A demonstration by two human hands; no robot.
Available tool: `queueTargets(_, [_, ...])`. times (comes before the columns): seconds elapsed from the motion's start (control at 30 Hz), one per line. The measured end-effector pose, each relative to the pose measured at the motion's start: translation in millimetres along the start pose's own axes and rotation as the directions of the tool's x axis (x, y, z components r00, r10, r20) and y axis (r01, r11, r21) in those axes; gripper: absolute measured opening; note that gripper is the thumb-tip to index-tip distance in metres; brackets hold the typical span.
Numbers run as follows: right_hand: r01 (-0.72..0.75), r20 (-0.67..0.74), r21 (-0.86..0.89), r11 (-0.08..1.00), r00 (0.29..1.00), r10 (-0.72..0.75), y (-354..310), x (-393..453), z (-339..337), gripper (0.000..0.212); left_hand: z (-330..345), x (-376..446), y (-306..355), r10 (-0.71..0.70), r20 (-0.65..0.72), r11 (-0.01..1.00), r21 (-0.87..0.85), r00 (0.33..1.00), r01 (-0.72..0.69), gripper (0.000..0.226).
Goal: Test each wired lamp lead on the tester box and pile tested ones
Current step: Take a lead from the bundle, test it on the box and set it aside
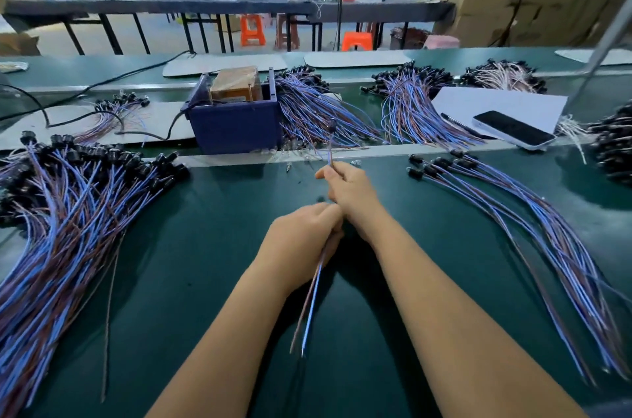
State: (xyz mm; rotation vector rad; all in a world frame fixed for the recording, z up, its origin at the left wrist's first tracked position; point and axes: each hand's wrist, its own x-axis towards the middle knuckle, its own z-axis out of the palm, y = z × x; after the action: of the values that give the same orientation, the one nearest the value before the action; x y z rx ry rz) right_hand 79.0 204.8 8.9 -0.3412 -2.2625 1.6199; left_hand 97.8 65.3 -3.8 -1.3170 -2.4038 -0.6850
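1. My right hand (pixel 349 190) is pinching one lamp lead (pixel 313 294) up near its lamp end, over the middle of the green counter (pixel 205 281).
2. My left hand (pixel 304 239) is gripping the same lead lower down, and its blue and brown wire ends are hanging toward the near edge.
3. The blue tester box (pixel 236 125) is sitting just past my hands, toward the far edge.
4. A big pile of leads (pixel 68 212) is lying on the left side, a smaller bunch (pixel 533 229) on the right.
5. A phone (pixel 513 132) is resting on white paper at far right.
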Motion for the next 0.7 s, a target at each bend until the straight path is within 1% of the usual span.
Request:
queueTargets(0.07, [0.028, 0.033, -0.206, 0.978, 0.999, -0.022, 3, 1, -32, 0.022, 6, 7, 21, 0.067, 0.023, 0.997, -0.029, 0.998, -0.066, 0.01])
queueTargets(0.13, [0.033, 0.032, -0.375, 0.926, 0.999, -0.022, 7, 2, -67, 0.021, 16, 19, 45, 0.107, 0.043, 0.988, -0.118, 0.993, -0.101, 0.005])
queueTargets(0.2, [0.023, 0.019, -0.525, 0.851, 1.0, -0.015, 11, 3, -99, 0.025, 28, 31, 72, 0.077, 0.085, 0.964, -0.259, 0.993, -0.053, 0.008])
queueTargets(0.27, [0.022, 0.017, -0.632, 0.775, 1.0, -0.015, 15, 3, -127, 0.026, 41, 49, 98, 0.017, 0.174, 0.924, -0.378, 0.985, 0.051, 0.02])
queueTargets(0.3, [0.018, 0.013, -0.671, 0.741, 1.0, -0.013, 16, 3, -140, 0.026, 46, 57, 109, 0.006, 0.235, 0.905, -0.414, 0.972, 0.095, 0.027])
queueTargets(0.37, [-0.003, -0.015, -0.728, 0.686, 1.0, -0.011, 19, 3, -163, 0.024, 57, 69, 128, 0.026, 0.331, 0.88, -0.456, 0.943, 0.135, 0.036])
queueTargets(0.47, [-0.105, -0.152, -0.793, 0.601, 0.988, -0.028, 28, 0, -191, 0.024, 71, 76, 145, 0.062, 0.403, 0.863, -0.481, 0.913, 0.154, 0.037])
queueTargets(0.5, [-0.158, -0.207, -0.823, 0.546, 0.978, -0.028, 32, -1, -197, 0.026, 74, 76, 147, 0.062, 0.414, 0.863, -0.479, 0.908, 0.159, 0.037])
queueTargets(0.53, [-0.208, -0.249, -0.858, 0.47, 0.968, -0.026, 35, -2, -201, 0.03, 77, 75, 148, 0.059, 0.418, 0.864, -0.476, 0.906, 0.164, 0.036])
queueTargets(0.57, [-0.245, -0.275, -0.887, 0.393, 0.961, -0.021, 39, -3, -204, 0.035, 78, 74, 147, 0.052, 0.415, 0.865, -0.474, 0.909, 0.167, 0.034])
queueTargets(0.6, [-0.264, -0.288, -0.899, 0.351, 0.958, -0.017, 41, -4, -203, 0.04, 79, 73, 145, 0.042, 0.404, 0.869, -0.466, 0.914, 0.165, 0.033])
queueTargets(0.63, [-0.266, -0.29, -0.899, 0.348, 0.957, -0.018, 42, -5, -200, 0.043, 79, 71, 141, 0.032, 0.385, 0.88, -0.448, 0.922, 0.156, 0.031])
queueTargets(0.7, [-0.231, -0.27, -0.89, 0.394, 0.962, -0.044, 43, -6, -186, 0.044, 77, 69, 131, 0.006, 0.33, 0.904, -0.405, 0.944, 0.136, 0.029])
